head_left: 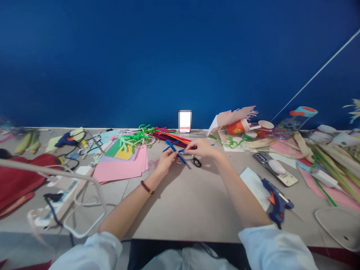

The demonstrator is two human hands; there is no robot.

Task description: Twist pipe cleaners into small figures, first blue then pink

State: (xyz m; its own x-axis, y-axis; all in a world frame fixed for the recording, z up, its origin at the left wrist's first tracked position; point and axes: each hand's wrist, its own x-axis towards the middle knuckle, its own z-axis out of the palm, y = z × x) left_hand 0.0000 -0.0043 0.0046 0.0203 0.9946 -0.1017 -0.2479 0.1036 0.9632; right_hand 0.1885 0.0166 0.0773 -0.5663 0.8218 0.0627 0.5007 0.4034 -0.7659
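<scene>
Above the middle of the table, my left hand pinches a blue pipe cleaner figure with arms sticking out several ways. My right hand has thumb and finger closed on a blue end at the figure's right side. Just below the right hand lie scissors, their black handle showing and the rest partly hidden. Behind both hands spreads a bundle of coloured pipe cleaners, red, pink and purple. Green bent pipe cleaners are heaped to the left of it.
Pink paper sheets lie left of my hands. A blue glue gun and a phone are on the right, with a red paper cup behind. A power strip with loose cables lies at left. A ruler lies by the wall.
</scene>
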